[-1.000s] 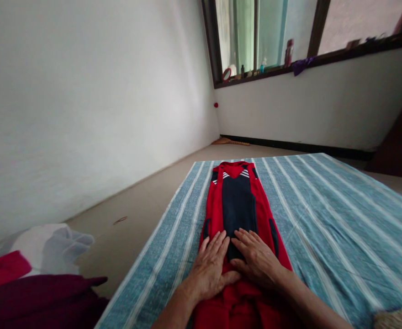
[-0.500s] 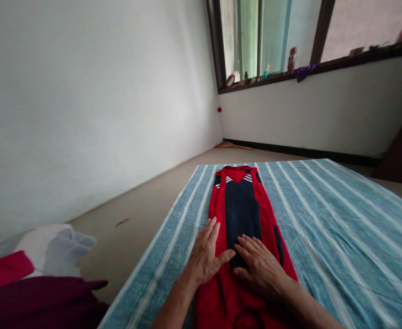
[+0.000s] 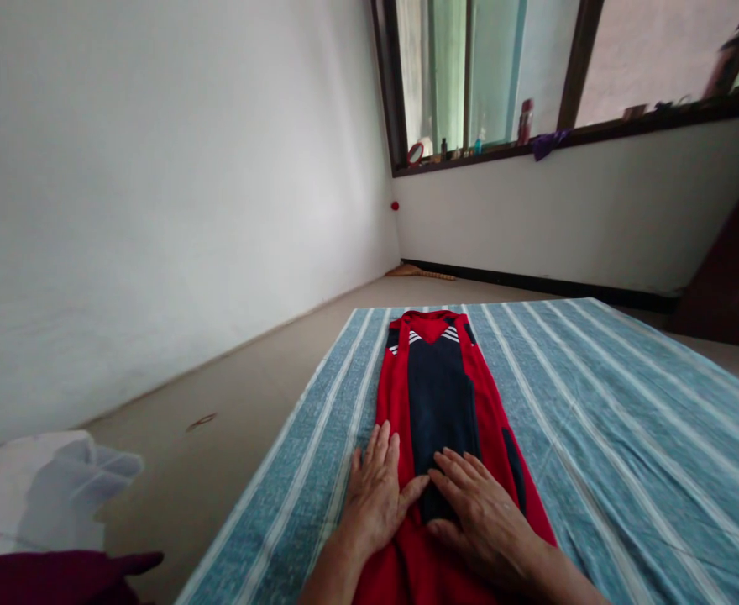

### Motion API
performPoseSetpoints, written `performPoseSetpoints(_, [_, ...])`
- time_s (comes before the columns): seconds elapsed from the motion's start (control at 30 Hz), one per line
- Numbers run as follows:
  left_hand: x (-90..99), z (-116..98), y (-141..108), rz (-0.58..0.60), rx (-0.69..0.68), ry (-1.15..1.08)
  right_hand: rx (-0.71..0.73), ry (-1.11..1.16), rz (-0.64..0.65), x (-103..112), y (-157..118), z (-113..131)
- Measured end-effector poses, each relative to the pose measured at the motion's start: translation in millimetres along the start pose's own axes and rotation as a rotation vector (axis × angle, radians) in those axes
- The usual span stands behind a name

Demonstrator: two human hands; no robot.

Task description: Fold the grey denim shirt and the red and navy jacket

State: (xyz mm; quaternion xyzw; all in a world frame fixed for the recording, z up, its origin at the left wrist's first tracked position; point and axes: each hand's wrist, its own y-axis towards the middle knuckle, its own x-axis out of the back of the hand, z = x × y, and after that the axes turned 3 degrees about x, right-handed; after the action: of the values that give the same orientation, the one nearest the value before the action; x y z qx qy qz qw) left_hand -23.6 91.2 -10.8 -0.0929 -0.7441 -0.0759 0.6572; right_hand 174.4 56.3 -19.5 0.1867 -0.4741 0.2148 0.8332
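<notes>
A red and dark navy garment (image 3: 442, 395) with white stripes near its collar lies lengthwise, its sides folded in, on a blue striped cloth (image 3: 571, 395). My left hand (image 3: 375, 487) rests flat on its left red edge, fingers pointing away and thumb stretched toward the middle. On the navy panel lies my right hand (image 3: 479, 504), palm down with its fingers extended. The left thumb and right fingertips nearly meet. Neither hand grasps the fabric. Below my hands the red cloth is bunched, and my forearms partly cover it.
At lower left are a white translucent bag (image 3: 60, 487) and a dark maroon cloth (image 3: 55, 576). A thin loop (image 3: 201, 422) lies on the floor. Bottles, a small mirror (image 3: 416, 154) and a purple cloth (image 3: 549, 144) are on the windowsill. A broom (image 3: 416, 271) lies in the corner.
The view has shifted slightly, so the bed cloth and garment appear a little lower and farther left. Both hands remain flat on the garment, slightly nearer the bottom of the view.
</notes>
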Motion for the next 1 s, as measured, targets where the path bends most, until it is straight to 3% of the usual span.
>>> performPoseSetpoints(0.17, [2.0,-2,0,0.044,0.030,-0.005,0.013,-0.006,-0.027,0,0,-1])
performPoseSetpoints(0.37, [0.5,0,1,0.011,0.008,-0.008,0.021,-0.011,-0.018,3,1,-1])
performPoseSetpoints(1.0, [0.6,-1,2,0.041,0.046,0.031,-0.002,0.067,0.075,10,4,0])
